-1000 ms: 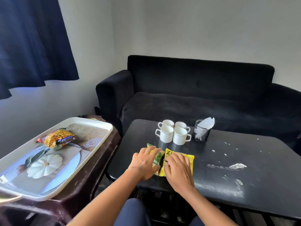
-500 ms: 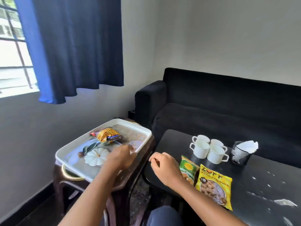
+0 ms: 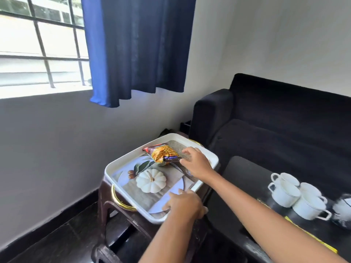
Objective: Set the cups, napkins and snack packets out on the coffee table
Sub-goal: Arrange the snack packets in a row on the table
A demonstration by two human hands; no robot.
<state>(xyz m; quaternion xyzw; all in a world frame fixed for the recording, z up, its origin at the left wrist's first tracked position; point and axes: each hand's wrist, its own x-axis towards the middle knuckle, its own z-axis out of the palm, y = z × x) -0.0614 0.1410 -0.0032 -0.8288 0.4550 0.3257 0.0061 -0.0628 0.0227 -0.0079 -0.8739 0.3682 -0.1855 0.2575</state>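
Snack packets are mostly sorted, but one orange packet (image 3: pixel 163 153) is sitting on the white tray (image 3: pixel 121 162) at the middle of the frame, so we're not done. Our right hand (image 3: pixel 196 164) is right beside it with fingers spread wide, holding nothing so far. Our left hand (image 3: pixel 185 205) rests on the tray's near rim, fingers curled over the edge, looks like it's steadying it. Over at the right edge, four white cups (image 3: pixel 296 197) are grouped on the black coffee table (image 3: pixel 245 179), with the napkin holder (image 3: pixel 342 211) next to them (blurry) and a yellow packet (image 3: pixel 311 237) peeking out at lower right. We reckon only that orange one's left to move.
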